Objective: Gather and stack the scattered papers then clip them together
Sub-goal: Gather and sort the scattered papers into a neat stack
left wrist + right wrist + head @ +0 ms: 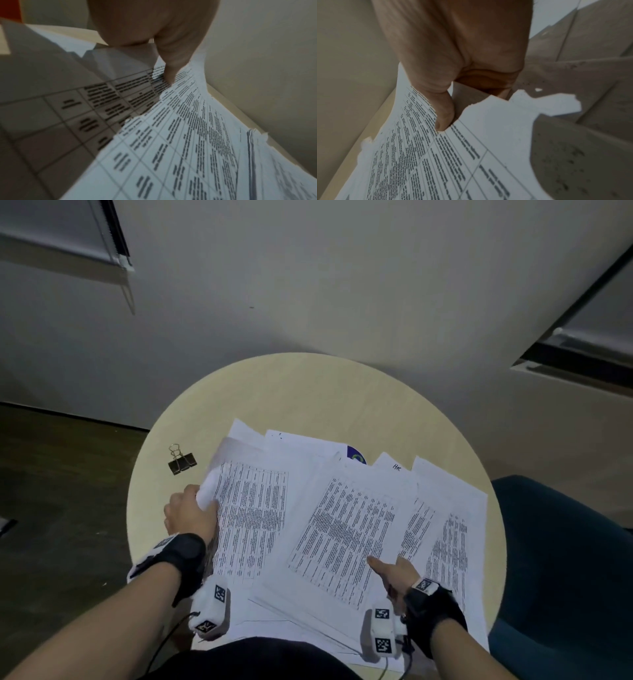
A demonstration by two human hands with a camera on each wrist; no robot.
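Several printed sheets lie fanned out over the round beige table (pixel 308 392). My left hand (pixel 190 513) grips the left edge of the leftmost table-printed sheet (pixel 253 508), which curls up there; in the left wrist view the thumb (pixel 169 73) presses on this sheet (pixel 171 148). My right hand (pixel 394 571) pinches the near right corner of the middle sheet (pixel 342 525), thumb on top, fingers hidden beneath. The right wrist view shows the thumb (pixel 443 119) on that sheet (pixel 436 162). A black binder clip (pixel 182 461) lies on the table, left of the papers and beyond my left hand.
A sheet with a blue round logo (pixel 356 455) peeks out at the back of the pile. A dark blue chair (pixel 565 559) stands right of the table. Bare tabletop shows behind the papers. Some sheets overhang the table's near edge.
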